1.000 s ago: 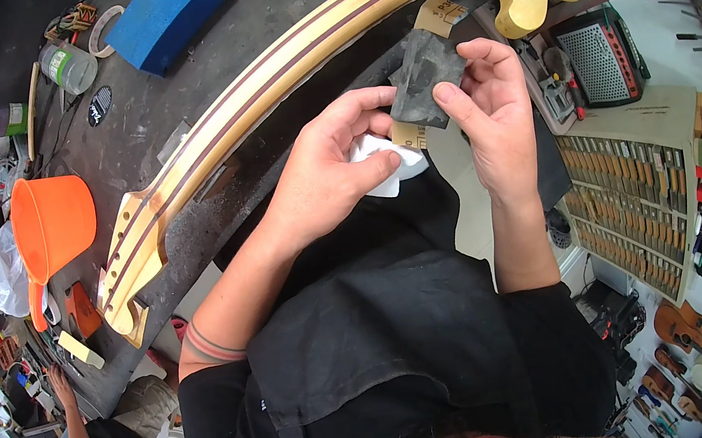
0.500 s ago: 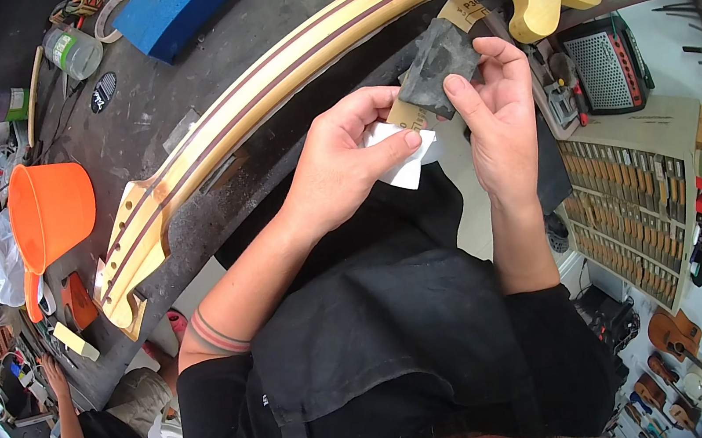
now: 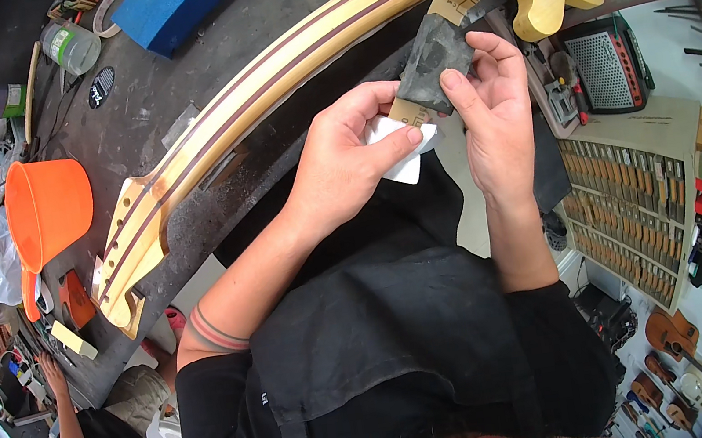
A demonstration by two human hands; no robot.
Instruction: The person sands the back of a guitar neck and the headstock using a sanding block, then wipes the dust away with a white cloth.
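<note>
My right hand [image 3: 495, 102] grips a dark grey block [image 3: 435, 64], thumb on its face and fingers round its right side. Tan-backed sandpaper [image 3: 449, 7] sticks out past the block's far end and also shows at its near end. My left hand [image 3: 342, 154] is closed on a folded white cloth or paper [image 3: 402, 152], its thumb on top, beside the sandpaper's near end. Whether its fingers also pinch the sandpaper is hidden. Just beyond both hands lies a striped wooden guitar neck [image 3: 260, 67], its drilled headstock [image 3: 129, 248] at the left.
On the dark bench [image 3: 151, 112] stand an orange dipper [image 3: 56, 204], a blue block [image 3: 172, 8] and a clear jar [image 3: 73, 50]. To the right are a speaker box [image 3: 606, 66] and a rack of files [image 3: 623, 201]. Another person's arm [image 3: 67, 433] reaches in at lower left.
The block and sandpaper have tilted and shifted slightly left in my right hand. Both hands stay almost in place, and the guitar neck has not moved.
</note>
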